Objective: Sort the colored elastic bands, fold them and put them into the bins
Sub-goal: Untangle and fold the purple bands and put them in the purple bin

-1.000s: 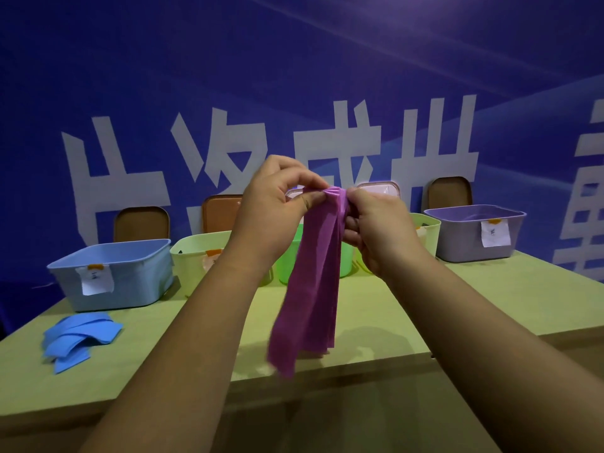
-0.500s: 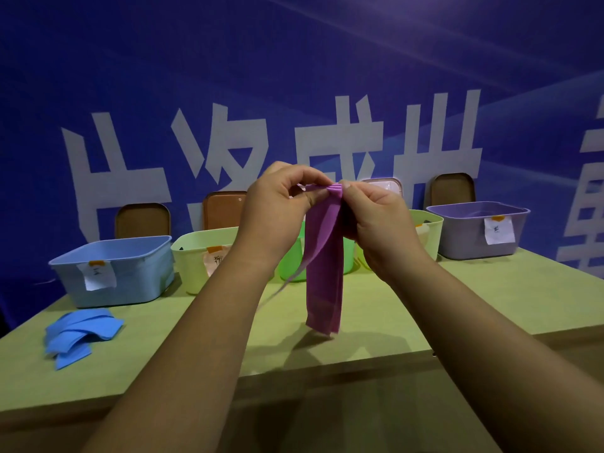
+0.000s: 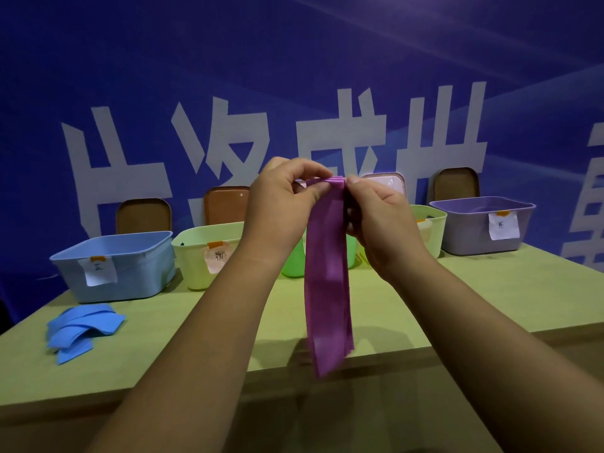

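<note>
**A:** Blue backdrop with big white characters, a green table in front of it, and bins lined along its far edge. Where's the band?

**B:** The purple band is up in the air above the table's near edge. The left hand and right hand are together, thumbs and forefingers pinching its stacked top fold.

**A:** Which way does it run?

**B:** Straight down. The long axis is vertical and the layers hang flat. I think the lower end is free and touching nothing, though the angle makes that hard to be sure of.

**A:** And the bin for it?

**B:** The purple bin sits at the far right of the row, well apart from the hands, to their right and beyond them. The right hand is nearer, so I judge it the likelier carrier once the hanging length is folded shorter.

**A:** Anything else out?

**B:** A heap of blue bands lies on the table's left, near the blue bin.
</note>
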Demonstrator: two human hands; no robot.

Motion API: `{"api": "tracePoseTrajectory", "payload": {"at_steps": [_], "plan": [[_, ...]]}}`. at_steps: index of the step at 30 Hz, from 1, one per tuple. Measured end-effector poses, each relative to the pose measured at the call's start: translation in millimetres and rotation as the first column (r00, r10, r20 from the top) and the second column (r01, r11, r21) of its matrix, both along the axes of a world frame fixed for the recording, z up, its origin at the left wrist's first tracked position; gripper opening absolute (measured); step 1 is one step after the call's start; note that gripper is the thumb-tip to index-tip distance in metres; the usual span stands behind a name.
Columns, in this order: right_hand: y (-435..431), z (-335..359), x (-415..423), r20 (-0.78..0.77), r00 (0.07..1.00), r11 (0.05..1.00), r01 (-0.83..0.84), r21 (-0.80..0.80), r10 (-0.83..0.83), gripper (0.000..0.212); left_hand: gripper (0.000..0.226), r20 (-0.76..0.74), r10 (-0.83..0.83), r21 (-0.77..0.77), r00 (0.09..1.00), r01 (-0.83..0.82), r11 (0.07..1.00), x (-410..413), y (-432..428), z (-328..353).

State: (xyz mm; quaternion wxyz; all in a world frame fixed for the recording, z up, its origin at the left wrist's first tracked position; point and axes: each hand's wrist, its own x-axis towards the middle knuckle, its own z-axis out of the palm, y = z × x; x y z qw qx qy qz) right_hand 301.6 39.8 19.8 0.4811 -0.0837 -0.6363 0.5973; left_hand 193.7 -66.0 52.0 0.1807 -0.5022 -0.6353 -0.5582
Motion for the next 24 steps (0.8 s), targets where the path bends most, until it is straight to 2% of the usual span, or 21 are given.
{"api": "tracePoseTrajectory", "payload": {"at_steps": [5, 10, 14, 20, 24], "plan": [[5, -1, 5, -0.027, 0.993, 0.993, -0.113, 0.033, 0.113, 0.021, 0.025, 0.035, 0.002, 0.010, 0.999, -0.002, 1.000, -5, 5, 1], [14, -2, 6, 0.004, 0.991, 0.987, -0.131, 0.088, 0.131, 0.023, 0.016, 0.041, -0.045, -0.058, 0.998, 0.047, 0.997, -11, 2, 4], [19, -7, 1, 0.001, 0.991, 0.989, -0.136, 0.054, 0.136, 0.023, 0.012, 0.084, -0.104, -0.064, 0.991, 0.110, 0.992, -12, 3, 5], [19, -33, -9, 0.224, 0.950, 0.974, -0.227, 0.010, 0.219, 0.025, 0.011, 0.185, -0.191, 0.038, 0.964, 0.187, 0.982, -15, 9, 11], [13, -45, -11, 0.267, 0.923, 0.959, -0.281, -0.025, 0.277, 0.026, 0.011, 0.180, -0.144, 0.015, 0.973, 0.144, 0.990, -22, 14, 10]]}}
